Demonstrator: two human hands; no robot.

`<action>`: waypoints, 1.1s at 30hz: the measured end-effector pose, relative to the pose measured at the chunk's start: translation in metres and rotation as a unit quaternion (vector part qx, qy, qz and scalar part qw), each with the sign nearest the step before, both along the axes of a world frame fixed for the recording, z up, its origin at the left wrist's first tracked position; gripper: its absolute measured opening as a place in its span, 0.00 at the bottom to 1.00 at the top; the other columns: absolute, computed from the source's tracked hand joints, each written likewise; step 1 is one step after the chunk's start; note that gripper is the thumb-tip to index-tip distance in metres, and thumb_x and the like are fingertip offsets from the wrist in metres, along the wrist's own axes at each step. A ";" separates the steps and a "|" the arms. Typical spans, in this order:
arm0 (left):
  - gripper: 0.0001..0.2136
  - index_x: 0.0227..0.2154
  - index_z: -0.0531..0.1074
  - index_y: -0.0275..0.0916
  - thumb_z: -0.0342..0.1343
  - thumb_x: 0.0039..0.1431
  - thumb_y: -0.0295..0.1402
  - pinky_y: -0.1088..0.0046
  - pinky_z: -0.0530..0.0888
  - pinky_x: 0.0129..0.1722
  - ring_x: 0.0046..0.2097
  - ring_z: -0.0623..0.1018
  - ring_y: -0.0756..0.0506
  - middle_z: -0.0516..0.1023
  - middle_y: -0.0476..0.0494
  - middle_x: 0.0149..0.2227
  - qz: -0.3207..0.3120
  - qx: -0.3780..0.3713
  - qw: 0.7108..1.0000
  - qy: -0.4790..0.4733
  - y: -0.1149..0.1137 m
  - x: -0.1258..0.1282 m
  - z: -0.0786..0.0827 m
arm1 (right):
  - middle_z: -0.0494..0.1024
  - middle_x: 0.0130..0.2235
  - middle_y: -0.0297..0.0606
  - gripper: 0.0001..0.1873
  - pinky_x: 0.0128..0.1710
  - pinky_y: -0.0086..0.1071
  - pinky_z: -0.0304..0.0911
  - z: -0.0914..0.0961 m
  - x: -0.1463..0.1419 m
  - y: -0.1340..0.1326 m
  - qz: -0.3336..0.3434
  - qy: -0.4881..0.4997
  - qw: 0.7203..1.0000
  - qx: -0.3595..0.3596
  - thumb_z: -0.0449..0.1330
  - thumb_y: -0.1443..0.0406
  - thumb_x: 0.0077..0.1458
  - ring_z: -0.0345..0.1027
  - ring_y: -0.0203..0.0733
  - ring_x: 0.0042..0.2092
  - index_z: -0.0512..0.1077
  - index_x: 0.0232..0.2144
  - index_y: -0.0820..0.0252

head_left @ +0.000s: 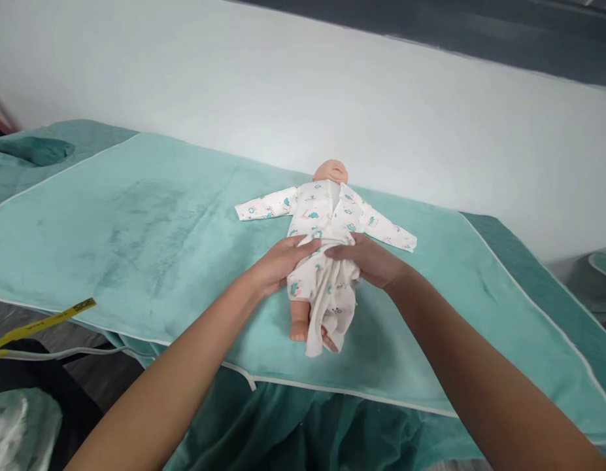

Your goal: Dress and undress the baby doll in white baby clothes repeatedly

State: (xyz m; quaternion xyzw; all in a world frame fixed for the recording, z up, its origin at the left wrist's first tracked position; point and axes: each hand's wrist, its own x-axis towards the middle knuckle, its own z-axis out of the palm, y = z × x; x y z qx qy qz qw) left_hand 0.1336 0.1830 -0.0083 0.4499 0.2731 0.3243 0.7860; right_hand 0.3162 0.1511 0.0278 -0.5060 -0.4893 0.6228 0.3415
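A baby doll (331,171) lies on its back, head towards the wall, arms spread. It wears a white long-sleeved baby top (312,204) with a teal and pink print. Matching baby pants (332,288) are bunched around its hips and legs. My left hand (286,258) grips the pants at the waist on the left side, thumb on top. On the right side my right hand (369,258) holds the same waist, thumb pointing inward. One bare foot (299,329) sticks out of the left leg opening; loose cloth partly covers the other foot.
A light teal sheet (175,222) with white edging covers the table, against a white wall (283,85). At the lower left are a yellow tape strip (42,324), a pale cable (87,352) and a patterned cloth (23,428) on something dark.
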 end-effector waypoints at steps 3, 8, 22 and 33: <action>0.16 0.34 0.79 0.32 0.68 0.49 0.41 0.70 0.71 0.39 0.36 0.78 0.45 0.81 0.41 0.34 -0.086 0.040 0.995 0.041 -0.006 -0.008 0.002 | 0.81 0.39 0.39 0.19 0.38 0.34 0.68 -0.005 -0.004 0.000 -0.032 0.058 0.997 0.031 0.69 0.60 0.48 0.74 0.42 0.38 0.75 0.42 0.61; 0.17 0.44 0.77 0.36 0.64 0.55 0.41 0.68 0.72 0.45 0.41 0.79 0.44 0.81 0.41 0.42 0.038 -0.008 0.996 -0.081 -0.012 0.003 -0.002 | 0.81 0.39 0.39 0.22 0.38 0.34 0.67 -0.005 0.001 -0.004 0.048 0.000 0.998 0.046 0.67 0.54 0.51 0.74 0.42 0.38 0.76 0.43 0.60; 0.19 0.41 0.78 0.35 0.67 0.50 0.42 0.69 0.72 0.41 0.40 0.78 0.43 0.81 0.40 0.41 -0.030 0.047 0.997 0.062 -0.024 -0.003 0.009 | 0.75 0.29 0.31 0.12 0.31 0.30 0.63 -0.014 -0.006 -0.011 -0.092 0.113 0.988 0.058 0.67 0.65 0.44 0.68 0.36 0.29 0.71 0.33 0.59; 0.18 0.37 0.75 0.37 0.60 0.54 0.49 0.72 0.69 0.30 0.29 0.74 0.47 0.76 0.46 0.28 0.153 -0.057 0.982 0.093 -0.087 0.001 0.021 | 0.79 0.38 0.35 0.13 0.39 0.33 0.62 -0.010 -0.006 -0.019 0.092 -0.113 0.980 0.134 0.63 0.56 0.53 0.71 0.43 0.40 0.75 0.38 0.58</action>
